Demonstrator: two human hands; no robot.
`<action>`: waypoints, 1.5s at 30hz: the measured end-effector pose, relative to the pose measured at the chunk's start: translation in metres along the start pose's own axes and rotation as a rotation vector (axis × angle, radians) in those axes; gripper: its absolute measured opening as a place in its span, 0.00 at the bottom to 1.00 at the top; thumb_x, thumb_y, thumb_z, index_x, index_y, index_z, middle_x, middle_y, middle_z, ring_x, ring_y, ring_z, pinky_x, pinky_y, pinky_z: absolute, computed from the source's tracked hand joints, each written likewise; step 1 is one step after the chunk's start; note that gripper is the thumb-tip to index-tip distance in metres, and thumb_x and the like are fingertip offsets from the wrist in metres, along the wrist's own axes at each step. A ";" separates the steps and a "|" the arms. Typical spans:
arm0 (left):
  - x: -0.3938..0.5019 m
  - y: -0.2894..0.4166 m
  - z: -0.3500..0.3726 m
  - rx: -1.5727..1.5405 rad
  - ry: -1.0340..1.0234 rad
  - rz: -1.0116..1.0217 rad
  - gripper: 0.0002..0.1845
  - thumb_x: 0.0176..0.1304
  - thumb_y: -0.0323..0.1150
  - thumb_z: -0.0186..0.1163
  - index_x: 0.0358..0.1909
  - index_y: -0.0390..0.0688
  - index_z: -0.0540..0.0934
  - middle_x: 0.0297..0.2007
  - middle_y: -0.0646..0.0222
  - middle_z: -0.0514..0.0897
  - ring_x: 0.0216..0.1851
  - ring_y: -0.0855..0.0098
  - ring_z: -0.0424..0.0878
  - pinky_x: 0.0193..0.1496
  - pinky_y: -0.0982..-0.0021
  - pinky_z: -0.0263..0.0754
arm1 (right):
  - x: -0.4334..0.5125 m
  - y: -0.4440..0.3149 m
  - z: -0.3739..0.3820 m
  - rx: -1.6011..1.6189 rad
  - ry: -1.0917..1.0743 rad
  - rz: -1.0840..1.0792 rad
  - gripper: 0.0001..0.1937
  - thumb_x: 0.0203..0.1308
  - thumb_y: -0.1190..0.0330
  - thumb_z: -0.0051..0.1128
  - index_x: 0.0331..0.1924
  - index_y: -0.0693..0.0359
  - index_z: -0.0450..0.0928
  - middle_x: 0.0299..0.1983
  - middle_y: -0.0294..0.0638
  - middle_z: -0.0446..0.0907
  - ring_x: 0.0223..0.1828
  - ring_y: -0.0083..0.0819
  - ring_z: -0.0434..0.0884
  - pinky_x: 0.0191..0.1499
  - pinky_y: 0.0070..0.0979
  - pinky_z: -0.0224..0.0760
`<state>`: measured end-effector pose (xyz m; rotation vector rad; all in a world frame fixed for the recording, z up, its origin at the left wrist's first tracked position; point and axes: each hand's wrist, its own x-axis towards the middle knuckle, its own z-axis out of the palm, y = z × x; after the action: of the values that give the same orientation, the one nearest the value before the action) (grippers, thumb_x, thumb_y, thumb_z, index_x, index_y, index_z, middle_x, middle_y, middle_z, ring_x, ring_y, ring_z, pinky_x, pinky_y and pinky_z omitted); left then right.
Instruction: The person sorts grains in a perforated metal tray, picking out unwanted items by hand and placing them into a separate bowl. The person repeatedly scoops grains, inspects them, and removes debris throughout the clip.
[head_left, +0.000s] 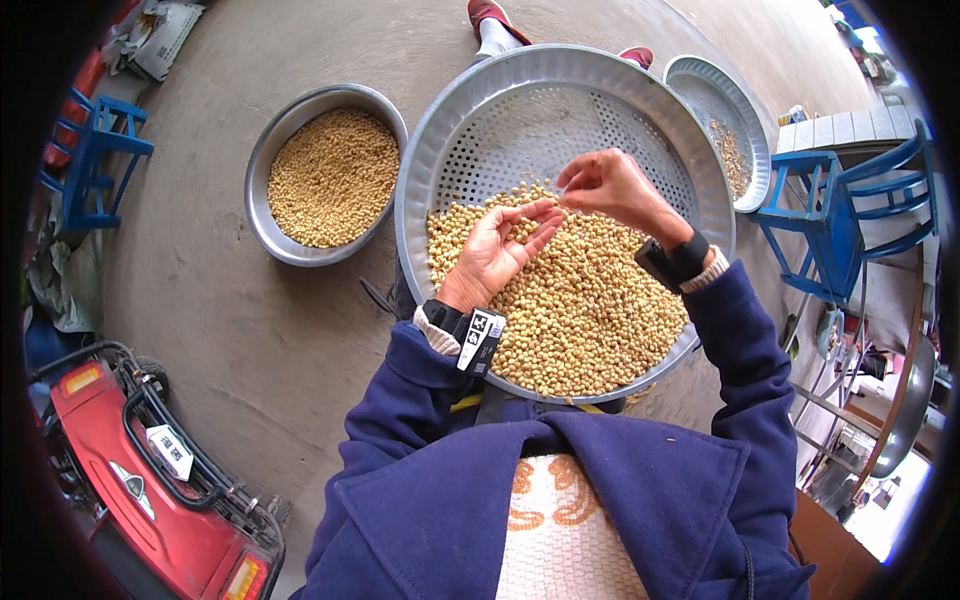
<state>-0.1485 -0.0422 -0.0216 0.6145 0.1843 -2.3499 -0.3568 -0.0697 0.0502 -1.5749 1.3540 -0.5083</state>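
Note:
A large round metal sieve (417, 172) with a perforated bottom lies before me, tilted towards my body. Pale yellow soybeans (592, 322) cover its near part. My left hand (491, 255) is cupped palm up above them, with several soybeans (523, 229) lying in the palm and fingers. Just right of its fingertips is my right hand (622, 191), its thumb and fingers drawn together. Whether anything is pinched there is too small to tell. Both wrists wear black bands.
On the concrete floor to the left stands a metal basin (259, 202) of soybeans. A second metal tray (754, 142) holds debris at right. Red shoes (495, 16) show beyond the sieve. Blue chairs (814, 225) and a red vehicle (161, 495) flank the area.

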 end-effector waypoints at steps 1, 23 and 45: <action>0.001 0.000 -0.002 -0.021 -0.030 0.001 0.20 0.66 0.25 0.39 0.54 0.19 0.66 0.56 0.44 0.72 0.56 0.54 0.73 0.63 0.60 0.70 | 0.002 0.003 0.000 -0.108 0.089 0.028 0.08 0.46 0.71 0.63 0.30 0.66 0.82 0.23 0.42 0.83 0.25 0.23 0.82 0.29 0.21 0.74; 0.000 0.005 -0.008 0.036 0.029 0.115 0.18 0.60 0.21 0.46 0.52 0.27 0.72 0.48 0.57 0.78 0.49 0.65 0.78 0.55 0.68 0.76 | 0.022 0.031 0.026 -0.332 0.043 -0.066 0.08 0.43 0.75 0.58 0.32 0.63 0.78 0.18 0.39 0.76 0.20 0.30 0.76 0.26 0.27 0.69; -0.006 0.001 0.006 0.049 0.032 0.016 0.17 0.65 0.25 0.42 0.50 0.22 0.67 0.54 0.46 0.73 0.53 0.55 0.75 0.60 0.58 0.73 | -0.009 -0.021 0.005 -0.081 -0.011 -0.161 0.12 0.51 0.69 0.67 0.36 0.67 0.80 0.27 0.42 0.83 0.30 0.23 0.82 0.34 0.21 0.75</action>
<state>-0.1462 -0.0411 -0.0140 0.6753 0.1357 -2.3358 -0.3449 -0.0617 0.0682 -1.7601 1.2591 -0.5470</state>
